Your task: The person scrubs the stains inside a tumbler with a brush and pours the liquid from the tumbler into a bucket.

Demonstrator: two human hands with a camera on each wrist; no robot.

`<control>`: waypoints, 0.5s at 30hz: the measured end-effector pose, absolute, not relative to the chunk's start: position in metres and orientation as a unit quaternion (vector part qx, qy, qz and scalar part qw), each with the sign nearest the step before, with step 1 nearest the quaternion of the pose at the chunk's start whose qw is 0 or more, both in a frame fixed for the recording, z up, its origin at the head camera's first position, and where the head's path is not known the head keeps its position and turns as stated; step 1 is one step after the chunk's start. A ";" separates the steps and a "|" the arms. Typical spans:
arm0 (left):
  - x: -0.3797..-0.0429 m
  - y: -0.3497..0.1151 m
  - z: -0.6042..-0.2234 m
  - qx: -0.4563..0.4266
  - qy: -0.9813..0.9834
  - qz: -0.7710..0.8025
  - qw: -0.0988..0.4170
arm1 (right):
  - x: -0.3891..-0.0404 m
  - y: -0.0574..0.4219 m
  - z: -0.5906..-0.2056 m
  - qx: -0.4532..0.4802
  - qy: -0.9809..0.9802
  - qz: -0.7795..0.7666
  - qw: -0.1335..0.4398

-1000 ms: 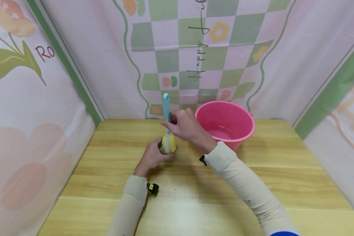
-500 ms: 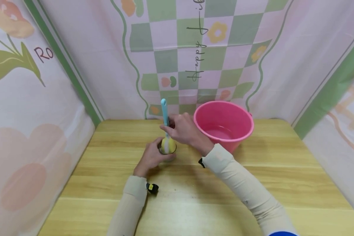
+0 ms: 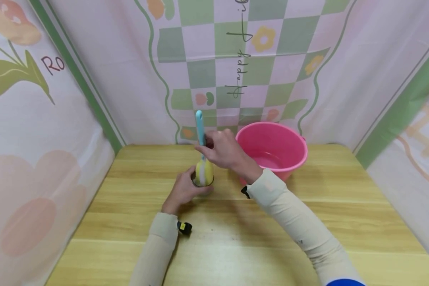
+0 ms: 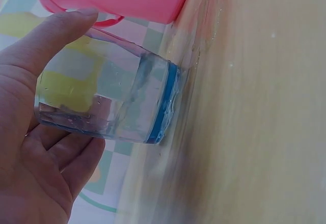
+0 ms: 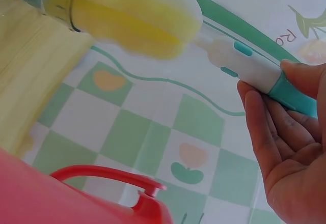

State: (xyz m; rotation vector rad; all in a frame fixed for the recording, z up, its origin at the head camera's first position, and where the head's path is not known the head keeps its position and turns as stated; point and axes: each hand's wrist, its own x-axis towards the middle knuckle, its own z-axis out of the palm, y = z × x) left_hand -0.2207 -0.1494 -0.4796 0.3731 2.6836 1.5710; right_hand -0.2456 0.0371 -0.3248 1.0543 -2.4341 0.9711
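Observation:
A clear drinking glass [image 4: 122, 91] with a blue band near its base stands on the wooden table. My left hand [image 3: 184, 186] grips it, thumb on one side and fingers curled round the other. My right hand [image 3: 223, 149] pinches the turquoise and white handle of a sponge bottle brush [image 3: 200, 127] between thumb and fingers. The brush stands nearly upright over the glass. Its yellow and white sponge head [image 5: 147, 20] sits partly inside the mouth, with much of it above the rim. In the left wrist view the lower part of the glass holds no sponge.
A pink bucket [image 3: 271, 167] stands right of the hands at the back of the table [image 3: 218, 238]. Its red handle [image 5: 102, 173] shows in the right wrist view. A patterned cloth [image 3: 232, 71] hangs behind. Small water drops [image 4: 229, 65] lie on the wood near the glass.
My right hand and the brush first dip slightly into the glass, then rise again, so more of the sponge now shows above the rim. My left hand and the glass stay put.

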 end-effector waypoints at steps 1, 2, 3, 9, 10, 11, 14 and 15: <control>-0.221 -0.149 -0.479 0.119 0.857 0.501 0.004 | -0.246 0.037 -0.324 0.369 -0.851 0.338 0.159; -0.221 -0.149 -0.479 0.120 0.858 0.500 0.003 | -0.246 0.037 -0.323 0.368 -0.853 0.335 0.159; -0.221 -0.149 -0.479 0.121 0.858 0.500 0.004 | -0.246 0.037 -0.323 0.368 -0.853 0.333 0.159; -0.220 -0.150 -0.480 0.122 0.854 0.506 0.009 | -0.246 0.035 -0.335 0.368 -0.857 0.323 0.159; -0.220 -0.150 -0.480 0.122 0.854 0.505 0.008 | -0.246 0.035 -0.338 0.366 -0.858 0.322 0.160; -0.220 -0.150 -0.480 0.122 0.854 0.505 0.007 | -0.246 0.034 -0.341 0.364 -0.860 0.320 0.161; -0.221 -0.150 -0.480 0.123 0.858 0.498 0.003 | -0.246 0.034 -0.349 0.357 -0.865 0.316 0.160; -0.221 -0.149 -0.480 0.123 0.860 0.496 0.001 | -0.247 0.034 -0.350 0.355 -0.865 0.316 0.159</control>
